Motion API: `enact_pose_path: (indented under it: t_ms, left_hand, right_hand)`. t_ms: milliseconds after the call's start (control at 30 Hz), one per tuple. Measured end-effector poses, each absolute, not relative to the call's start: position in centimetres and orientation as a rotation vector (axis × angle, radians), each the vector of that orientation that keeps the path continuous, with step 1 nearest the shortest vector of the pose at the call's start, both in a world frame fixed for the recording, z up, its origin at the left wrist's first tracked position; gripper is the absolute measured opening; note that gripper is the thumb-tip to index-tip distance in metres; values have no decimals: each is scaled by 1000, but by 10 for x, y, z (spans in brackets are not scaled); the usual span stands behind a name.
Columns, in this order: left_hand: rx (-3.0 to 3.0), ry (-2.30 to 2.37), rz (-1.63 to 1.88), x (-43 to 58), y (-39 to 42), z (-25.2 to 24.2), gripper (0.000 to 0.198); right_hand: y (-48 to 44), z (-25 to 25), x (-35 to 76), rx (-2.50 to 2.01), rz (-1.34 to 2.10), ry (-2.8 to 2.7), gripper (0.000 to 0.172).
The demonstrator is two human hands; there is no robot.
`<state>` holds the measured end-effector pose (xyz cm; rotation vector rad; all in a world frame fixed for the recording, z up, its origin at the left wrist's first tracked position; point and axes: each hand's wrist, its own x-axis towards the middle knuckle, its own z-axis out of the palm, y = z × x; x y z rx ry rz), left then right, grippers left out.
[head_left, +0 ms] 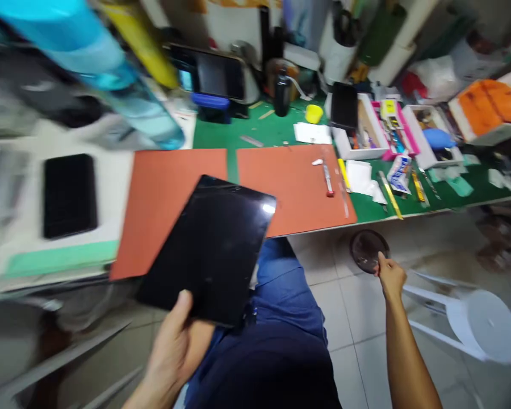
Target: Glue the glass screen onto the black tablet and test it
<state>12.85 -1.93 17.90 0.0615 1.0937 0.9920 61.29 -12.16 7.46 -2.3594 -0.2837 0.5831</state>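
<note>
Right now my left hand (179, 339) clamps the tablet (213, 244) by its near edge, long axis running forward and rightward from the fingers, far end over the mat (166, 199); my right hand (392, 277), well apart, is curled, contents unclear.

Moderately bright over table (215, 135), dimmer at lower left | glaring white at upper-right corner of black tablet (208, 250) | blurred leftward, including blue bottle (106, 65) | stretched toward edges

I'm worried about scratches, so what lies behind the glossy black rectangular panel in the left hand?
Past the panel, parts of two orange rectangular mats and blue denim trousers show; whatever it directly covers is hidden.
</note>
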Motion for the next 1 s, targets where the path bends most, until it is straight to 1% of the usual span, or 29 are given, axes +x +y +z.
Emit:
enact_pose_path:
  t_ms: [67, 100, 167, 267, 333, 433, 500, 567, 633, 733, 800, 1000]
  left_hand:
    - [30, 1202, 1036, 151, -14, 181, 50]
    - [38, 1185, 1054, 161, -12, 182, 56]
    - [72, 1106, 1068, 179, -10, 183, 66]
    - [165, 979, 1030, 194, -13, 184, 67]
    - [257, 935, 1007, 196, -16, 183, 68]
    - [481, 897, 957, 191, -20, 178, 78]
    - [642, 892, 950, 184, -23, 174, 84]
    - [791, 908, 979, 174, -24, 168, 86]
    - [982, 935, 1014, 161, -24, 162, 83]
    - [1341, 1006, 1086, 142, -19, 153, 65]
    - [1595, 1039, 1163, 133, -16, 150, 56]
    - [2155, 954, 1354, 128, -13, 153, 44]
  right_hand:
    - [-119, 86, 569, -2213, 688, -407, 57]
    - [-117, 94, 545, -2137, 745, -468, 64]
    - [-113, 114, 494, -1971, 908, -602, 66]
    - [-99, 146, 422, -1752, 1150, -721, 67]
    - [-86, 166, 385, -1490, 1369, -682, 63]
    - [-66, 189, 353, -1161, 1589, -564, 55]
    - [-58, 200, 345, -1082, 1665, -511, 47]
    - [-54, 208, 344, -1055, 1712, -461, 40]
    - [-51, 214, 349, -1056, 1726, -428, 40]
    - [-45, 222, 361, -1098, 1684, -448, 46]
    - [-37, 226, 371, -1146, 1624, -484, 48]
    - [-21, 222, 391, -1240, 1485, -435, 44]
